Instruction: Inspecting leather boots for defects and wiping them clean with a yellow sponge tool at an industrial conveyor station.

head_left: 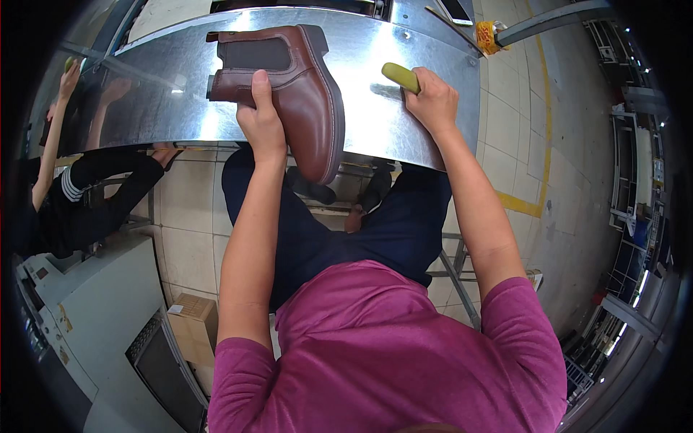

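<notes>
Boot [289, 94], brown leather with a dark elastic side panel, held at the near edge of the shiny metal worktable [404, 137], lying on its side. Long axis slanted: heel block up and away over the metal sheet, toe pointing down and toward the body, overhanging the table edge above the dark trousers [390, 231].

Far left, apart from all this: another person's raised arm [54, 130] and dark sleeve [108, 187], beside a grey machine housing [86, 317]; lower down, a cardboard box [191, 317] on the tiled floor.

Left hand [261, 123] wrapped around the boot from below, near the heel end, thumb laid up across the leather, fingers hidden behind the boot; a firm clasp by the look of it. Clearly the nearer hand, in full contact.

Right hand [433, 101] well apart from the boot, off to its right over bare metal, closed in a fist around a yellow-green handle [401, 76] whose free end points left toward the boot. Working end of that tool hidden inside the fist, so kind not to be told.

Farther right, a yellow floor line [543, 108] and racks [635, 187] along the wall.
</notes>
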`<state>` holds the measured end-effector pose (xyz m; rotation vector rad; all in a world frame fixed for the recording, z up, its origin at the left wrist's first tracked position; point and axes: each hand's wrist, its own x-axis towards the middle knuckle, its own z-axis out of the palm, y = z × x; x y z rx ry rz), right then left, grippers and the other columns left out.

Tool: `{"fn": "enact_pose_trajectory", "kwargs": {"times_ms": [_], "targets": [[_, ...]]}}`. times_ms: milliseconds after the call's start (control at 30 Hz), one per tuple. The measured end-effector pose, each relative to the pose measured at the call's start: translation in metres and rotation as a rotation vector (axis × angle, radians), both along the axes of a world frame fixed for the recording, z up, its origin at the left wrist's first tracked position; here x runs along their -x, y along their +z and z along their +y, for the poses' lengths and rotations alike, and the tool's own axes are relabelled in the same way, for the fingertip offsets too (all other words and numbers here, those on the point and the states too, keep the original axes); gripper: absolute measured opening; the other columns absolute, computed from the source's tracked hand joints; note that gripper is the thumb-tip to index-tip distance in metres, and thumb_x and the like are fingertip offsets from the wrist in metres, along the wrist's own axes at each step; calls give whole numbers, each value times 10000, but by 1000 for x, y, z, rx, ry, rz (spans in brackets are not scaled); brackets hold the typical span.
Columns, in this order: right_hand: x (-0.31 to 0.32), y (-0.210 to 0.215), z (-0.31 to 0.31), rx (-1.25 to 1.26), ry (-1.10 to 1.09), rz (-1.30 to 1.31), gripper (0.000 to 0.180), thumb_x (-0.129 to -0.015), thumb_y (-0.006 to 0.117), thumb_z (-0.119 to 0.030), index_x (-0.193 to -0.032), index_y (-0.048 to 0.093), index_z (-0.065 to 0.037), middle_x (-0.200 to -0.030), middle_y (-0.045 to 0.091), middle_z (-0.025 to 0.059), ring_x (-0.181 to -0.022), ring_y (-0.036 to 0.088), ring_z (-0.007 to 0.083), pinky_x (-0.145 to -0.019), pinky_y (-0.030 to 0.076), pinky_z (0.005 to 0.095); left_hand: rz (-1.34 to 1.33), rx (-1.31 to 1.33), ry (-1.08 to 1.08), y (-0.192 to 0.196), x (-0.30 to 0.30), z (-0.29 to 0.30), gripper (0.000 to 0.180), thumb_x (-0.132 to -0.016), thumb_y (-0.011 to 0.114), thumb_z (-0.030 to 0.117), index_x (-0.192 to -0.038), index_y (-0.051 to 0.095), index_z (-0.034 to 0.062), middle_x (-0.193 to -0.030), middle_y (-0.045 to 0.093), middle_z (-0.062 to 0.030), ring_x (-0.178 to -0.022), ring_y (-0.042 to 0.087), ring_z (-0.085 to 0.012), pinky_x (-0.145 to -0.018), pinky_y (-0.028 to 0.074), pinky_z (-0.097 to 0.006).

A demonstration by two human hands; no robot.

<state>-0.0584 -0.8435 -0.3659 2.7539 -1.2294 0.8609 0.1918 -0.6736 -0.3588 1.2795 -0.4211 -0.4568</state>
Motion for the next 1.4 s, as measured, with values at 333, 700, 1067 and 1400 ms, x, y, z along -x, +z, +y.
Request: {"fn": "enact_pose_trajectory", "kwargs": {"times_ms": [333,700,1067,1400], "targets": [[-1,2,-2,5,0,19,160,-806,746,-192,-899,632,-129,-819,701,80,-725,709,333,-633,561,481,214,3,-134,30,-16,-3,533,-918,830,352,-1209,687,-71,-1091,726,-97,-948,676,-175,-858,534,-323],[2,1,-3,-59,-54,-88,140,-823,722,-200,-893,626,-126,-833,707,85,-748,712,342,-663,563,481,-1337,-183,-596,97,-33,18,660,-679,842,31,-1308,700,169,-1368,689,-41,-1380,561,-327,-1177,379,-544],[-3,6,-1,-72,-36,-53,157,-801,722,-176,-900,618,-114,-830,689,92,-752,707,346,-664,560,488,-1274,-300,-507,81,-9,65,554,-778,817,139,-1318,692,165,-1491,605,-72,-1472,481,-350,-1181,340,-615],[0,5,1,-17,2,-88,152,-795,718,-149,-902,617,-111,-825,675,94,-749,689,352,-640,540,482,-1201,-301,-498,77,-4,71,636,-738,841,161,-1347,662,188,-1533,560,-54,-1506,434,-326,-1205,302,-641]]}}
